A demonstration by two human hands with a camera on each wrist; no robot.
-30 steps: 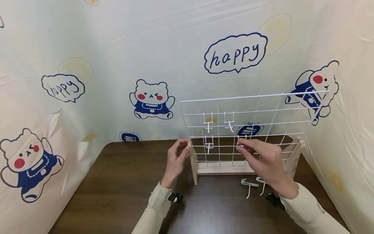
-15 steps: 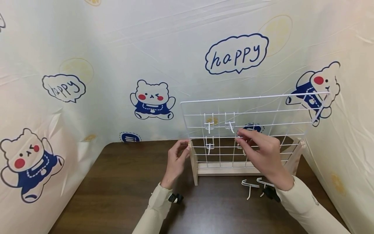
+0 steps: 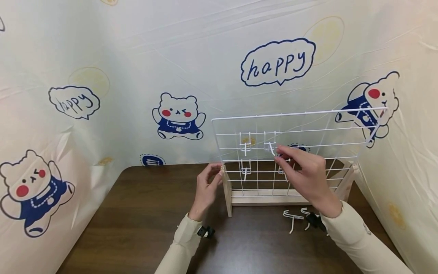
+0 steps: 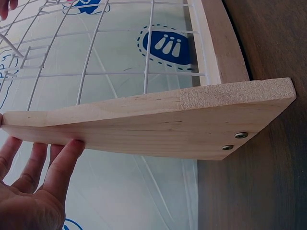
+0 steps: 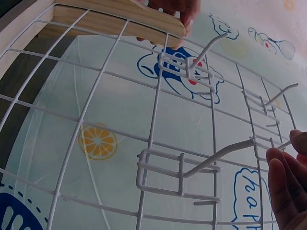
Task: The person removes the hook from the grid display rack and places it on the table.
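A white wire grid rack (image 3: 256,118) stands on the table in a pale wooden base (image 3: 267,199). My left hand (image 3: 205,188) grips the upper end of its left wooden side (image 4: 139,129), with fingertips against the outer face. My right hand (image 3: 309,177) pinches the prong of the upper right hook (image 3: 270,146) between thumb and fingers. Other white hooks hang on the grid: an upper left hook (image 3: 245,146), a lower left hook (image 3: 245,171) and a lower right hook (image 5: 177,172). The right hand partly covers the lower right one in the head view.
Two loose white hooks, a left one (image 3: 292,219) and a right one (image 3: 306,211), lie on the dark wooden table (image 3: 143,228) before the rack; the right wrist partly hides the latter. A printed curtain (image 3: 137,76) surrounds the table at the back and sides.
My right hand has moved up and slightly left, from the lower right hook to the upper right hook's prong. The left hand has stayed on the rack's wooden side.
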